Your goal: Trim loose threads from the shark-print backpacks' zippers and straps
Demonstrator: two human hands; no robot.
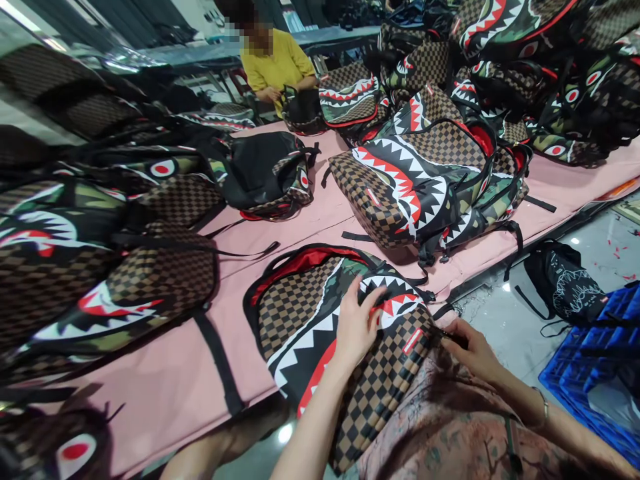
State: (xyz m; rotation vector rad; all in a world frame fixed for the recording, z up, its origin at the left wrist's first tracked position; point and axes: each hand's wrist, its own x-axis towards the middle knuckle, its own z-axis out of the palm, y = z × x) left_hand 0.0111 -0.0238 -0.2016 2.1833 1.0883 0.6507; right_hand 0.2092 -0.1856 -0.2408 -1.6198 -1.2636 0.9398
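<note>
Two bare hands are seen at work on a brown checkered backpack printed with a shark mouth of white teeth and red gums. The backpack lies at the near edge of a pink table, with its lower end hanging over the edge onto the person's lap. The left hand is laid flat on the front of the backpack, over the printed teeth, with the fingers spread slightly apart and pressed on the fabric. The right hand is placed at the backpack's right edge, fingers drawn together in a pinch on a small dark part there; whether it is a zipper pull or a strap end cannot be told. A bracelet is worn on the right wrist.

Many more backpacks of the same print are spread over the table: a heap just beyond the hands, more on the left and a tall pile at the far right. At the far end of the table a person in a yellow shirt is seated, handling a black bag. On the floor to the right lie a black drawstring bag and a blue plastic crate.
</note>
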